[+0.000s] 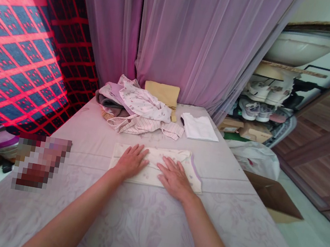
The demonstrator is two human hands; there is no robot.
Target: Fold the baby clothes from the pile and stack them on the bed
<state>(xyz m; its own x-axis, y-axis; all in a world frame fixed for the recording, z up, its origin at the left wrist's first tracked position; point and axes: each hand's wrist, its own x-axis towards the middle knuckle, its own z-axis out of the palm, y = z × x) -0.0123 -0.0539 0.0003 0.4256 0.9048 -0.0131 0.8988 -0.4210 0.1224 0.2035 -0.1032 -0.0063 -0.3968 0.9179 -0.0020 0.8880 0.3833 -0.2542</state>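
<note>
We have both hands laid palm down on a cream folded garment [150, 175], which lies flat beneath them on a patterned sheet [130, 228]. Our left hand [132, 161] presses on the garment's left part, its fingers spread and pointing away from us. Our right hand [176, 178] rests on it toward the other end, its fingers also apart. We grip nothing with either hand; a strip of the garment shows between them. Beyond our right hand's outer side, we see the garment's end with a purple edge [196, 167].

Past our left hand, farther from us, sits a loose pile of clothes [144, 103], with a striped piece [139, 125] at its near side and a yellow cloth [161, 92] at its back. Past our right hand lies a white folded cloth [201, 127], near the pile but apart from it. Behind all these, we see a purple curtain [205, 41] hanging. Well off to the right of our right hand stands an open cardboard box [270, 195]; well to the left of our left hand, a blurred patch hides a reddish thing.
</note>
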